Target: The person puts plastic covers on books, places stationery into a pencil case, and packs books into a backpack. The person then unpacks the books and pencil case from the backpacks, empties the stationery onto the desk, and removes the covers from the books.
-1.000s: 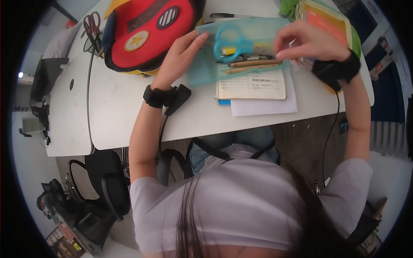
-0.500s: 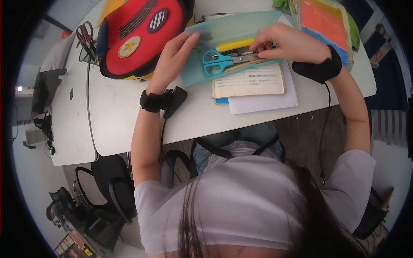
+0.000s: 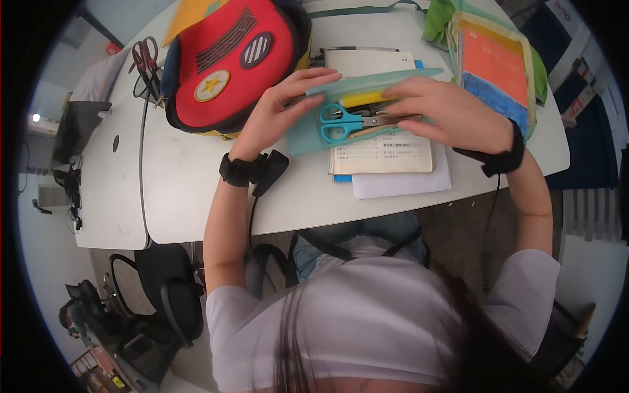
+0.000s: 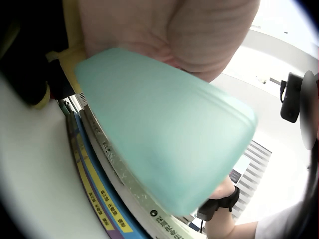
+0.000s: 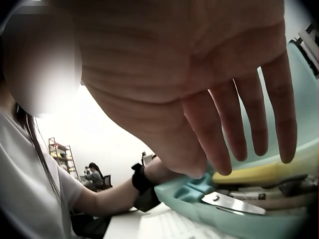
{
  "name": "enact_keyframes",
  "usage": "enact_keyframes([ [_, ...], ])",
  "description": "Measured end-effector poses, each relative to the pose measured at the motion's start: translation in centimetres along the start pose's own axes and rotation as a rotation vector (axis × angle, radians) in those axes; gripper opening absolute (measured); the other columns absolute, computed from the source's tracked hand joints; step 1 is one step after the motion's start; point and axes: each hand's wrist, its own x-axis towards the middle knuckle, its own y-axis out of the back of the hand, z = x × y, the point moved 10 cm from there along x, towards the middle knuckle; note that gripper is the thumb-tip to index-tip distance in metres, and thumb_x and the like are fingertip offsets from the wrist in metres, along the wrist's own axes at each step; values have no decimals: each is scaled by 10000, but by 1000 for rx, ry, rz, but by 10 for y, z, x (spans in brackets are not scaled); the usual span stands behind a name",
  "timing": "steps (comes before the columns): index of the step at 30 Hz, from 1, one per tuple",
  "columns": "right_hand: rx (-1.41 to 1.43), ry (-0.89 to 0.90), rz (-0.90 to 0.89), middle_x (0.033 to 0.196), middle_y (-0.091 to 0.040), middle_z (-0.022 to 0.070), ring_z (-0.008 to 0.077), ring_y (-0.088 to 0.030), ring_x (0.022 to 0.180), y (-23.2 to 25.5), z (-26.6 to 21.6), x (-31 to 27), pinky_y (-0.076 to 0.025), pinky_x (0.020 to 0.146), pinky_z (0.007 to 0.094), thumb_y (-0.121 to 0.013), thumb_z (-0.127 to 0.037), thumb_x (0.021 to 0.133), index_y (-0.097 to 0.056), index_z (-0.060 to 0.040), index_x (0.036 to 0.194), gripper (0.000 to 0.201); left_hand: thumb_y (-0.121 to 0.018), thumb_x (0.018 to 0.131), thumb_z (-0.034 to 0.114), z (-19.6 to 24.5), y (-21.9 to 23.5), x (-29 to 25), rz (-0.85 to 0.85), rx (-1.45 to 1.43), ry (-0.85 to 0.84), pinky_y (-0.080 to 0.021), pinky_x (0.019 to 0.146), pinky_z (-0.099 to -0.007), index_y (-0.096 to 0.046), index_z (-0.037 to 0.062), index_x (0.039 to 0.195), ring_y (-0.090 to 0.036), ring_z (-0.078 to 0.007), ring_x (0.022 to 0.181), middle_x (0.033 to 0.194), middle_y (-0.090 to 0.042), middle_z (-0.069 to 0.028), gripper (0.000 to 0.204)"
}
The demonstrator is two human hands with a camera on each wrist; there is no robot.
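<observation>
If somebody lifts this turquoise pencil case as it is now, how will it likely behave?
The pencil case should probably hold its shape: its end wall looks smooth and unwrinkled. If tilted, it may spill, since the lid is raised and the scissors lie exposed inside.

A translucent teal pencil case (image 4: pixel 167 129) lies open over books (image 3: pixel 413 160), blue-handled scissors (image 3: pixel 354 122) inside.

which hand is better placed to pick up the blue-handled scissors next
Probably the right hand: its straight fingers are free near the scissors, while the left hand holds the pencil case.
</observation>
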Motion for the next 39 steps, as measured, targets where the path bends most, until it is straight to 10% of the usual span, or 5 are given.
enact_keyframes([
  [9, -48, 22, 352, 904, -589, 99, 256, -565, 837, 43, -5, -4, -464, 702, 330, -573, -77, 782, -600, -11, 915, 150, -591, 792, 85, 14, -7, -5, -142, -66, -93, -340, 960, -337, -608, 70, 1094, -438, -229, 1154, 1240, -478, -93, 303],
  [23, -68, -60, -240, 1021, -524, 107, 282, -518, 942, -25, -13, -3, -438, 791, 360, -629, -107, 712, -550, -21, 1072, 378, -691, 670, 127, 19, -31, -7, -239, 341, -69, -380, 934, -346, -600, 110, 1076, -451, -266, 1134, 1265, -448, -67, 417],
  [26, -80, 95, 33, 1146, -482, 133, 308, -470, 1055, -20, -7, -2, -393, 889, 378, -645, -140, 694, -469, -43, 1186, 531, -724, 606, 167, 20, -38, -10, -267, 434, -105, -385, 929, -365, -493, 136, 1212, -441, -304, 1139, 1318, -388, -80, 649],
  [36, -5, -104, -86, 1054, -480, 143, 302, -475, 1017, -28, 26, 11, -413, 829, 373, -676, -228, 636, -398, -115, 1266, 698, -676, 669, 84, 31, -31, -5, -117, 573, -162, -385, 914, -369, -479, 113, 1196, -448, -314, 1103, 1259, -432, -122, 564],
  [39, -127, -428, 102, 978, -492, 149, 316, -497, 957, 11, 39, -15, -445, 763, 402, -653, -320, 655, -435, -110, 1226, 647, -643, 723, 69, 28, -5, -2, 97, 392, -86, -375, 930, -354, -479, 100, 1201, -438, -304, 1147, 1292, -412, -136, 506],
])
